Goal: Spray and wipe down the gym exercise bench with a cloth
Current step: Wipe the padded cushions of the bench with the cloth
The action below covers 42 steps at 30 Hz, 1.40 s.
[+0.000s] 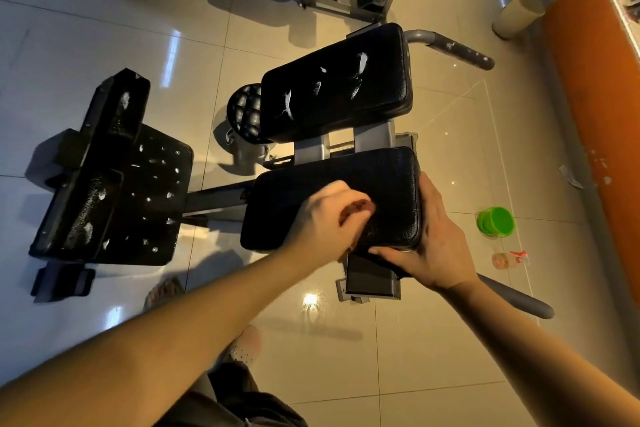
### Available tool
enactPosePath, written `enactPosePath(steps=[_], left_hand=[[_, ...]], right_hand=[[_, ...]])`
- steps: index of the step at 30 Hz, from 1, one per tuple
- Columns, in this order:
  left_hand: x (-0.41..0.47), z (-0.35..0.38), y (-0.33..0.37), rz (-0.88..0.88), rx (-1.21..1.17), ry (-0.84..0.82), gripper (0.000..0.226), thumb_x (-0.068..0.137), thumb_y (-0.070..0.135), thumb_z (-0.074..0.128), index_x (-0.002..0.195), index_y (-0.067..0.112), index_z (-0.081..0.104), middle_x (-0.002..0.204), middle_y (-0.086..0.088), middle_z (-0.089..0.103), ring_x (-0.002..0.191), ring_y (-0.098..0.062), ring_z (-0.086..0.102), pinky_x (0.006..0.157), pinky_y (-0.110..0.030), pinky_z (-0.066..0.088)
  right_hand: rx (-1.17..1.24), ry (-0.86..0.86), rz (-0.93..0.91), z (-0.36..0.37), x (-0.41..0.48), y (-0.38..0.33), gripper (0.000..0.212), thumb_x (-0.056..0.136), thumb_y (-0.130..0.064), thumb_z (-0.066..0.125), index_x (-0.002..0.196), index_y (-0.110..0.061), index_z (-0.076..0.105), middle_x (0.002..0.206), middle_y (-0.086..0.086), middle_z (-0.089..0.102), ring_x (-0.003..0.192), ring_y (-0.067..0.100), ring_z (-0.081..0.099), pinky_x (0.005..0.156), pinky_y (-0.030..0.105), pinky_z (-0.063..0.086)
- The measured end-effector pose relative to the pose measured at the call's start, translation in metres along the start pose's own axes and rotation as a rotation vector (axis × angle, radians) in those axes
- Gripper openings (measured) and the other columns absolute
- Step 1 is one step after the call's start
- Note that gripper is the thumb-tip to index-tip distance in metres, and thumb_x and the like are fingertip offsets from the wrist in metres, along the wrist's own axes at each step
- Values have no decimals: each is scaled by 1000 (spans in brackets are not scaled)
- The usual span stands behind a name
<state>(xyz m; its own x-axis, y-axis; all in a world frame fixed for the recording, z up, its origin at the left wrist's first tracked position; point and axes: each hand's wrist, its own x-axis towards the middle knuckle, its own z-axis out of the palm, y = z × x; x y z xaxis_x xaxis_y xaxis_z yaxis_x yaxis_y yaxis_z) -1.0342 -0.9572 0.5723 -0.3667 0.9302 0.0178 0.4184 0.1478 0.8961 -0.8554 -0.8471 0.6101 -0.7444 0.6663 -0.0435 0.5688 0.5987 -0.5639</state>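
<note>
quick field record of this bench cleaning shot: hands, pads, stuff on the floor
left hand: blurred, on top of the near pad, fingers curled; a cloth under it cannot be made out
right hand: grips the near pad's right edge
near pad: black, no white marks visible
far pad: white streaks
foot plate: white flecks
spray bottle: lying on the floor, right of the bench
green tub: on the floor beyond the bottle

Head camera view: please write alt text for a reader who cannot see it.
A person's left hand rubs the near black bench pad while the right hand grips its right edge. The far pad and footplate show white foam spots; a spray bottle lies on the tiled floor.
</note>
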Motion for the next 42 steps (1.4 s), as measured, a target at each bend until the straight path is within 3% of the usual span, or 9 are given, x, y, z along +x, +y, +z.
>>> enactPosePath(steps=[6, 13, 16, 19, 26, 32, 37, 39, 42], left_hand=[[38, -42, -93, -551, 158, 252, 19, 97, 29, 65, 112, 19, 72, 106, -2, 68, 104, -24, 64, 87, -37, 53], [18, 6, 6, -13, 7, -10, 22, 98, 29, 66, 118, 21, 71, 106, 10, 60, 102, -9, 57, 88, -17, 45], [33, -17, -45, -181, 99, 102, 21, 98, 28, 66, 115, 18, 72, 107, 6, 62, 105, -16, 59, 93, -34, 50], [53, -28, -66, -442, 140, 238, 20, 97, 28, 66, 111, 16, 73, 108, -1, 66, 108, -24, 60, 87, -32, 47], [38, 7, 21, 6, -36, -57, 18, 94, 28, 71, 111, 25, 73, 107, 10, 63, 105, -10, 59, 91, -25, 49], [87, -13, -29, -343, 139, 140, 23, 94, 29, 69, 116, 21, 71, 114, -1, 67, 111, -21, 61, 85, -29, 47], [50, 21, 42, 31, -106, -75, 17, 95, 25, 69, 111, 22, 71, 107, 8, 62, 101, -11, 62, 91, -27, 53], [42, 21, 42, 179, -50, -114, 16, 97, 23, 66, 112, 19, 69, 105, 9, 58, 99, -8, 60, 90, -23, 52], [81, 9, 7, 4, 50, 30, 17, 97, 26, 65, 113, 20, 69, 111, 4, 62, 105, -15, 61, 92, -30, 51]], right_hand=[[-4, -12, 17, 0, -1, 2, 126, 68, -70, 79, 163, -28, 7, 164, -16, 25, 124, 1, 51, 92, 15, 48], [-11, -10, 16, -2, 0, -4, 125, 69, -73, 77, 163, -26, 10, 164, -15, 24, 122, -7, 48, 88, 5, 45], [-22, -4, 21, -1, -1, -1, 126, 69, -73, 77, 163, -27, 7, 165, -15, 22, 125, 1, 51, 91, 14, 48], [-34, -7, 17, -1, -1, 1, 128, 69, -77, 75, 163, -27, 4, 166, -16, 20, 127, 7, 53, 93, 20, 51], [-67, -11, 34, -1, -1, 0, 131, 68, -72, 82, 164, -25, 6, 167, -11, 20, 121, -1, 48, 87, 3, 40], [-63, -10, 23, -1, -1, 1, 129, 70, -70, 81, 164, -25, 4, 168, -14, 18, 124, 1, 47, 89, 5, 40], [-99, -3, 33, 1, -3, 7, 132, 68, -77, 79, 164, -26, 3, 169, -6, 20, 126, 15, 58, 94, 27, 56], [-100, -3, 27, 1, -4, 9, 130, 69, -77, 78, 163, -29, 2, 168, -4, 22, 124, 14, 59, 94, 23, 54], [-86, 3, 16, 0, -2, 5, 131, 69, -73, 80, 163, -28, 2, 168, -10, 19, 124, 0, 48, 93, 13, 45]])
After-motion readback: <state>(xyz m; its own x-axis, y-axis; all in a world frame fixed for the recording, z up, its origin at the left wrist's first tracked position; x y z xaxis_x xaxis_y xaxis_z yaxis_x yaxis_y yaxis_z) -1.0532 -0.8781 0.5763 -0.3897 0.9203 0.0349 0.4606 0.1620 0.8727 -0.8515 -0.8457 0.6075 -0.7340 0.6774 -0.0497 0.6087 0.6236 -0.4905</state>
